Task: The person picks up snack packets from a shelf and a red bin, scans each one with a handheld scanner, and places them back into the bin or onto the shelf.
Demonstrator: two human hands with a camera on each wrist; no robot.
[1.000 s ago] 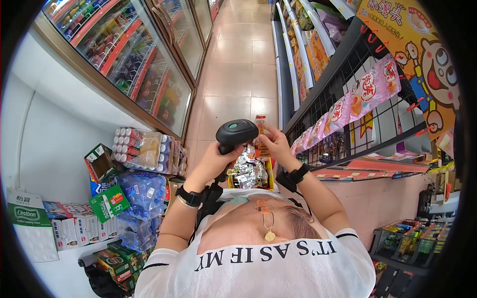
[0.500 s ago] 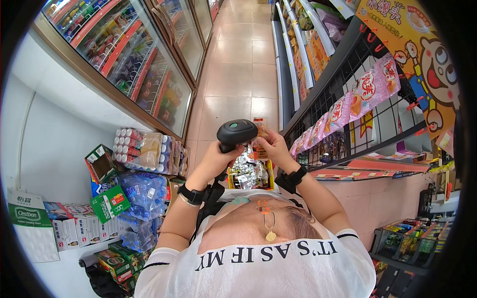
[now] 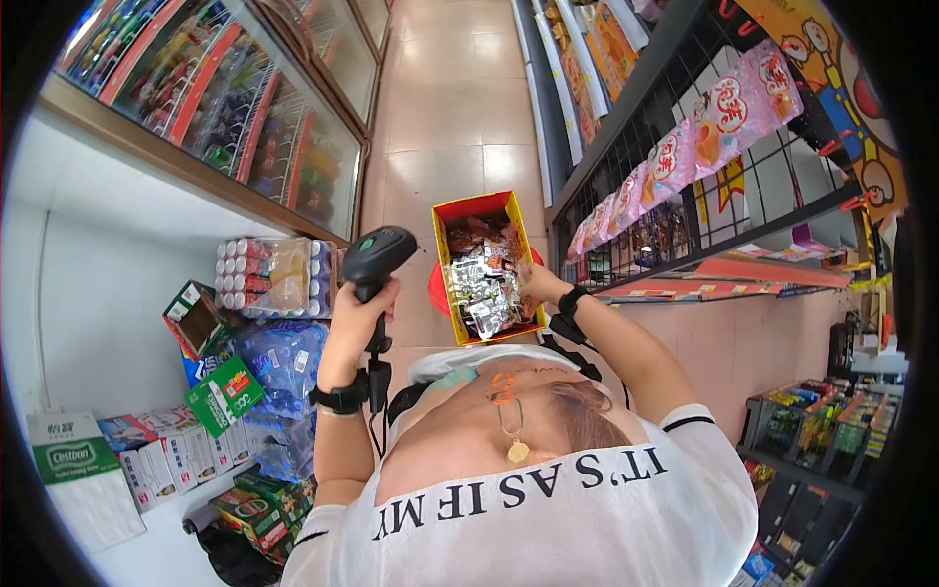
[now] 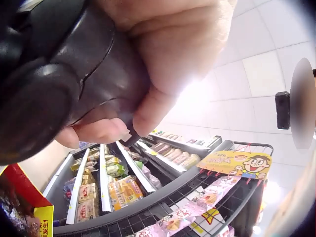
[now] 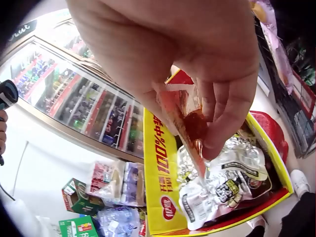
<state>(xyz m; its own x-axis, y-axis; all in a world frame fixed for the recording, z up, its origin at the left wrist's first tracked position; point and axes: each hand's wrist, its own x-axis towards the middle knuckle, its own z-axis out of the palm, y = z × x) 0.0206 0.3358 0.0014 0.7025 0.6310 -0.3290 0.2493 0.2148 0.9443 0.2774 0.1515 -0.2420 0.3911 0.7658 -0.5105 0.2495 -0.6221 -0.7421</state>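
Observation:
My left hand (image 3: 350, 328) grips a black barcode scanner (image 3: 380, 256) by its handle, held out to the left of the box; the left wrist view shows fingers curled round the scanner's dark body (image 4: 106, 64). Between thumb and fingers, my right hand (image 5: 197, 54) pinches a small clear-and-orange snack packet (image 5: 182, 126) with reddish-brown food inside. That hand is at the right side of a yellow and red cardboard box (image 5: 159, 185), over its opening. Silver snack packets (image 5: 224, 170) lie heaped in the box, with darker packets at its far end.
A red stool (image 5: 276, 133) shows beneath the box. On the left are a glass drinks fridge (image 3: 225, 108), shrink-wrapped cans (image 3: 269, 279) and bottled water (image 3: 284, 367). A wire rack with pink snack bags (image 3: 675, 161) stands on the right. Tiled floor (image 3: 445, 108) runs ahead.
The scanner has moved left, away from the packet. My right hand has lowered the packet towards the box, which now shows more fully. The head view has shifted.

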